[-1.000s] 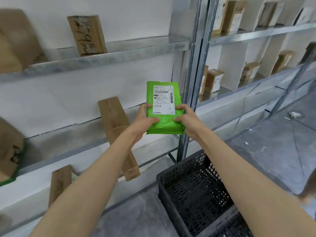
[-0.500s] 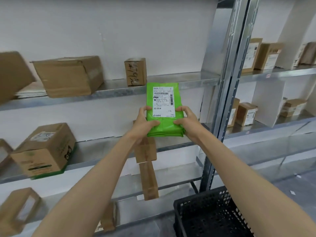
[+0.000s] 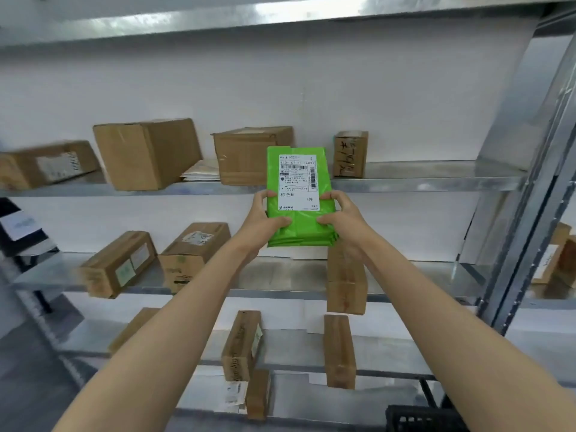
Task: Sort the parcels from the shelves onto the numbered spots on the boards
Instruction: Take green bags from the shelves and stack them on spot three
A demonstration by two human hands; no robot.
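Before the metal shelving point(image 3: 405, 179), the left hand point(image 3: 265, 221) and right hand point(image 3: 343, 219) grip a green mailer parcel point(image 3: 300, 226) by its lower edges, thumbs on its front, white shipping label point(image 3: 297, 182) facing up. Cardboard boxes point(image 3: 149, 152) line the shelves behind it.

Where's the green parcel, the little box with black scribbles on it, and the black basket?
green parcel point(image 3: 300, 233): head view, green wrap near its lower edge.
little scribbled box point(image 3: 350, 154): head view, its front face.
black basket point(image 3: 417, 420): head view, its latticed wall.
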